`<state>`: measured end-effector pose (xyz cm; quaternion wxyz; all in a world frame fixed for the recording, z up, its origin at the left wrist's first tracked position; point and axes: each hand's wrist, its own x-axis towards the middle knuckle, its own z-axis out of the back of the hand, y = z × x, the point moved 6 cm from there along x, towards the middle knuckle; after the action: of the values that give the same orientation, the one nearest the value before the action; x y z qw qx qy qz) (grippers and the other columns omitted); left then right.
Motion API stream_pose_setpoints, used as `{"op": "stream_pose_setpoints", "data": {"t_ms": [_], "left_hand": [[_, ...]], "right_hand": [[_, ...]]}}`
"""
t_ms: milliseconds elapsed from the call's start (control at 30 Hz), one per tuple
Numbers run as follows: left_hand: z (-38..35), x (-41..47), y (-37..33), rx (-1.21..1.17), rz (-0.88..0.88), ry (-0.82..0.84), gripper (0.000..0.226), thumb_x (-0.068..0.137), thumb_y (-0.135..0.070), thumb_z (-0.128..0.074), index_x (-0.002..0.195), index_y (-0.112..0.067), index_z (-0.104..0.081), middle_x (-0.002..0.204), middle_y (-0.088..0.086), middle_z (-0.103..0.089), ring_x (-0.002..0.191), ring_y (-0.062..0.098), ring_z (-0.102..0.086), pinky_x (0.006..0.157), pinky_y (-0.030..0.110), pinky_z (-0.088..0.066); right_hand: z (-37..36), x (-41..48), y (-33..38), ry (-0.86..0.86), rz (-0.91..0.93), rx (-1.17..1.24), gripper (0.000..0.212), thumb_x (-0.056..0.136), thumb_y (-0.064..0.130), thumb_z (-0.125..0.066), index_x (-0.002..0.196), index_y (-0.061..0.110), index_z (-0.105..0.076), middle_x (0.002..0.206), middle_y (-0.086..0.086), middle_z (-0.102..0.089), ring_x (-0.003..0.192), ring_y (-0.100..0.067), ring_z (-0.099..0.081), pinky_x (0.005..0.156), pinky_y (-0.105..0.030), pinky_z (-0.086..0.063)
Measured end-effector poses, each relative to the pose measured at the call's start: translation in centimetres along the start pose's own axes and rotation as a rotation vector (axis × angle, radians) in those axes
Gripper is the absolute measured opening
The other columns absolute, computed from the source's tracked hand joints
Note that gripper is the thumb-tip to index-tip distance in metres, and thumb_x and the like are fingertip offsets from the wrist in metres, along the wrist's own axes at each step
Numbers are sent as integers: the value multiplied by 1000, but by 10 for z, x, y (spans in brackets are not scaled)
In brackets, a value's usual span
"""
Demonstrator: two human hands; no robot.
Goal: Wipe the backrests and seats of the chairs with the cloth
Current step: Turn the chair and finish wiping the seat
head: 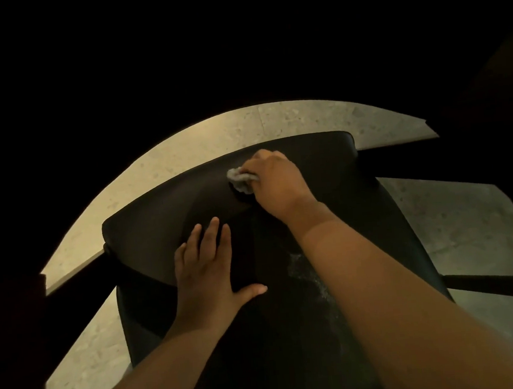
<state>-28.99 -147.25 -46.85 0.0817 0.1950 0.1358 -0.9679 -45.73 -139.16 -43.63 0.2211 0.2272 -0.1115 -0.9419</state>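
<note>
Right hand with fingers curled round a crumpled grey cloth on a smooth dark chair backrest, left hand flat, fingers spread, pale speckled floor

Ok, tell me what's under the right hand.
A crumpled grey cloth sticks out from under the right hand, which grips it against the black chair. The hand covers the rest of the cloth and the chair surface beneath it.
</note>
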Motion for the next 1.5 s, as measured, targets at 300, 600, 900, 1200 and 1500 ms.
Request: {"op": "stream_pose_setpoints", "data": {"t_ms": [300, 600, 900, 1200, 1500], "left_hand": [[1, -2, 1, 21, 3, -14, 117, 67, -86, -47, 155, -21, -7, 162, -1, 4, 148, 25, 7, 117, 44, -7], [5, -2, -2, 23, -2, -1, 117, 69, -85, -49, 155, -20, -5, 162, 0, 6, 148, 25, 7, 118, 44, -8], [3, -19, 10, 59, -29, -32, 108, 79, -78, -42, 154, -19, 7, 161, 3, 16, 147, 26, 18, 118, 48, 7], [5, -19, 27, -19, 66, -59, 100, 80, -75, -45, 155, -18, -11, 163, 1, 2, 149, 25, 8, 119, 48, 0], [8, -20, 24, 10, 67, -28, 99, 83, -74, -43, 155, -17, -5, 163, 2, 9, 148, 27, 13, 120, 49, 1]], "right_hand": [[-7, -73, -32, 83, 46, 67, 27, 93, 12, -56, 117, 17, -67, 121, -2, -57, 110, -19, -50, 95, -33, -43], [-15, -100, -44, 137, -71, 65, 34, 93, 17, -59, 126, 24, -62, 128, 2, -52, 118, -18, -46, 99, -32, -42], [2, -39, 1, 16, -80, 165, 34, 94, 14, -58, 128, 19, -58, 128, -5, -55, 117, -24, -50, 101, -39, -43], [-27, -92, -10, 99, 75, 87, 36, 91, 12, -59, 126, 21, -62, 126, -2, -56, 119, -20, -48, 103, -37, -40], [-2, -131, -32, -188, 3, 150, 39, 87, 13, -63, 123, 27, -63, 126, 4, -56, 116, -16, -49, 100, -33, -44]]}}
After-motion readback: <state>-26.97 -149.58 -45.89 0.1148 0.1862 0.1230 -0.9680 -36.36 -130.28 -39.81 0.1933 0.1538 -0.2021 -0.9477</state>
